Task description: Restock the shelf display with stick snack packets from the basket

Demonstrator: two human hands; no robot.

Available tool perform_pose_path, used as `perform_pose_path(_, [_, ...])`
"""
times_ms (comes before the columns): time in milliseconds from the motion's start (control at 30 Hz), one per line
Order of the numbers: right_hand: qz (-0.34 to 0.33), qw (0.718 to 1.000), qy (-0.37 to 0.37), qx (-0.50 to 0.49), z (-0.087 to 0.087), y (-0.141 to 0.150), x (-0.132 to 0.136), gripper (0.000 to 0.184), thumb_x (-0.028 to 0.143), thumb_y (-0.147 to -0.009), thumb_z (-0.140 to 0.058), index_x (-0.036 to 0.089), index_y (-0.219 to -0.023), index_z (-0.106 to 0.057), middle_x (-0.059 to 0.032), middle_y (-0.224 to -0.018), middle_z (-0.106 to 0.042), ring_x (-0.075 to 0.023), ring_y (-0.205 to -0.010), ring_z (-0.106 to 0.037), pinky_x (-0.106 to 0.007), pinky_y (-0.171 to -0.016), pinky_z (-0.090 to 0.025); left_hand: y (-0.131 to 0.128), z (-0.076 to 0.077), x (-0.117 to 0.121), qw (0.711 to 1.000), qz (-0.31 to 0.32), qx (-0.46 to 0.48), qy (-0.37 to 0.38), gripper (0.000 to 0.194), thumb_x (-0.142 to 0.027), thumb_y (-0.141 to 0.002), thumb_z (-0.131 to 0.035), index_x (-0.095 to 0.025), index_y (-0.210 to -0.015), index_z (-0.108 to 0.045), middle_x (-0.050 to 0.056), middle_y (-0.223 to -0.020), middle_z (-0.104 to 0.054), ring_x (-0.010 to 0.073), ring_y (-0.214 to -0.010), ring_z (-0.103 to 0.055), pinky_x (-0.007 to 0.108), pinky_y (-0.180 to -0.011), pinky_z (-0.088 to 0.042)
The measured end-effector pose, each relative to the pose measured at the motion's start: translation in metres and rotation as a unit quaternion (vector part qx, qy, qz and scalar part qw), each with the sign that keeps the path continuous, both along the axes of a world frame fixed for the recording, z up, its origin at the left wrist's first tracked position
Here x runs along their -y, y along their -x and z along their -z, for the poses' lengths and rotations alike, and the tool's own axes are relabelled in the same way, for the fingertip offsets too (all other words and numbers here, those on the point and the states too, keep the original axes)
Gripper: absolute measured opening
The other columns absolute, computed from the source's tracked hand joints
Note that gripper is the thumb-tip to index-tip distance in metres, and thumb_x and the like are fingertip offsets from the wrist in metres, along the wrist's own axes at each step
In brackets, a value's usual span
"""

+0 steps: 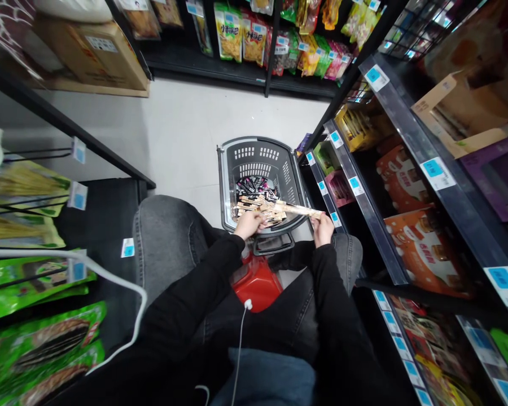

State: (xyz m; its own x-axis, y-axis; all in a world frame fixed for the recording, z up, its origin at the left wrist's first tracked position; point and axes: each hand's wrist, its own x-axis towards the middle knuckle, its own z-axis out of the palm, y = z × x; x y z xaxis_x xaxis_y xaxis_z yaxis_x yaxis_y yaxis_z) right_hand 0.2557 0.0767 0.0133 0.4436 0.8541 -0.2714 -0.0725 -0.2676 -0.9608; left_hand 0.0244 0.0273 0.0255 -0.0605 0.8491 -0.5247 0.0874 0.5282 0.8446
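A grey shopping basket (290, 169) stands on the floor in front of my knees. Small dark packets (254, 185) lie towards its far side, and small tan packets (254, 204) are heaped nearer to me. My right hand (323, 230), at the basket's right rim, pinches the end of a long tan and clear plastic packet (298, 210). That packet stretches leftward over the heap. Above the near left part of the basket, my left hand (249, 224) has its fingers closed beside the tan packets; what is between them I cannot make out.
Close on the right rise shelves (358, 186) with boxed snacks and price tags. Hanging green bags (46, 338) are on the left, and a cardboard box (93, 56) sits at the far left. A red object (258, 285) is between my legs. White cables (141, 316) cross the lower view.
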Motion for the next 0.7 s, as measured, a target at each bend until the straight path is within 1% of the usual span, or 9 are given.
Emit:
perform_pose_path(100, [-0.089,0.985,0.068,0.135,0.006,0.011,-0.003,0.019,0.033,-0.077,-0.048,0.016,-0.077,-0.055,-0.0036,-0.069,-0.062,-0.0132,-0.064,-0.061,-0.026,-0.061,-0.048,0.005,0.002,-0.003,0.989,-0.011,-0.110,-0.093,0.019,-0.028,-0.076,-0.049,-0.014,-0.068,-0.059,0.003,-0.066,-0.066,0.0115,-0.048,-0.056,0.023,-0.052,-0.044])
perform_pose_path(167, [-0.086,0.970,0.071,0.215,0.002,0.016,-0.005,0.014,0.027,-0.072,-0.054,0.015,-0.076,-0.057,-0.0062,-0.074,-0.064,-0.0166,-0.073,-0.061,-0.029,-0.069,-0.048,0.008,0.003,-0.004,0.985,-0.003,-0.133,-0.109,0.024,-0.031,-0.076,-0.047,-0.015,-0.063,-0.058,0.002,-0.059,-0.063,0.0122,-0.046,-0.054,0.023,-0.051,-0.041])
perform_pose_path(233, [-0.069,0.966,0.038,0.247,-0.011,0.016,-0.011,0.013,0.023,-0.067,-0.057,0.014,-0.076,-0.059,-0.0085,-0.080,-0.064,-0.0192,-0.081,-0.060,-0.032,-0.077,-0.046,0.010,0.007,-0.005,0.988,0.000,-0.123,-0.091,0.026,-0.034,-0.073,-0.047,-0.016,-0.057,-0.056,0.001,-0.052,-0.060,0.0135,-0.045,-0.053,0.024,-0.048,-0.039])
perform_pose_path(300, [-0.079,0.952,-0.025,0.294,-0.035,0.008,-0.023,0.017,0.024,-0.069,-0.055,0.014,-0.081,-0.062,-0.0092,-0.085,-0.065,-0.0191,-0.082,-0.059,-0.032,-0.080,-0.044,0.012,0.012,-0.008,0.990,0.004,-0.102,-0.099,0.027,-0.038,-0.070,-0.047,-0.016,-0.059,-0.057,0.000,-0.052,-0.059,0.0139,-0.043,-0.051,0.024,-0.046,-0.037])
perform_pose_path(400, [-0.075,0.887,-0.174,0.420,-0.099,-0.018,-0.052,0.025,0.027,-0.077,-0.046,0.015,-0.093,-0.062,-0.0095,-0.093,-0.063,-0.0182,-0.084,-0.057,-0.031,-0.081,-0.043,0.012,0.021,-0.011,0.992,0.024,-0.064,-0.109,0.030,-0.043,-0.070,-0.044,-0.016,-0.064,-0.057,0.000,-0.054,-0.059,0.0144,-0.043,-0.051,0.025,-0.047,-0.038])
perform_pose_path(433, [-0.052,0.857,-0.216,0.465,-0.127,-0.031,-0.065,0.026,0.027,-0.079,-0.044,0.015,-0.095,-0.061,-0.0100,-0.095,-0.062,-0.0186,-0.087,-0.056,-0.031,-0.083,-0.042,0.012,0.022,-0.011,0.991,0.037,-0.060,-0.113,0.031,-0.044,-0.070,-0.044,-0.017,-0.063,-0.056,0.000,-0.055,-0.060,0.0147,-0.044,-0.052,0.025,-0.049,-0.038])
perform_pose_path(500, [-0.017,0.801,-0.242,0.547,-0.188,-0.058,-0.095,0.028,0.022,-0.081,-0.039,0.013,-0.098,-0.060,-0.0111,-0.096,-0.061,-0.0198,-0.091,-0.055,-0.033,-0.087,-0.039,0.011,0.024,-0.010,0.989,0.060,-0.057,-0.120,0.031,-0.045,-0.070,-0.044,-0.017,-0.062,-0.055,0.000,-0.057,-0.061,0.0152,-0.047,-0.053,0.025,-0.052,-0.040])
perform_pose_path(600, [0.021,0.741,-0.182,0.646,-0.268,-0.097,-0.146,0.034,0.010,-0.081,-0.031,0.008,-0.106,-0.055,-0.0153,-0.099,-0.059,-0.0214,-0.093,-0.055,-0.035,-0.087,-0.038,0.010,0.025,-0.009,0.987,0.081,-0.060,-0.123,0.029,-0.044,-0.070,-0.044,-0.018,-0.064,-0.054,0.000,-0.059,-0.062,0.0156,-0.050,-0.054,0.025,-0.053,-0.040])
perform_pose_path(700, [-0.024,0.677,-0.061,0.733,-0.314,-0.123,-0.187,0.038,0.004,-0.076,-0.038,0.003,-0.111,-0.052,-0.0225,-0.112,-0.053,-0.0251,-0.105,-0.050,-0.037,-0.090,-0.036,0.009,0.026,-0.009,0.985,0.093,-0.078,-0.125,0.027,-0.042,-0.071,-0.043,-0.018,-0.063,-0.053,0.000,-0.060,-0.062,0.0155,-0.051,-0.054,0.025,-0.053,-0.040])
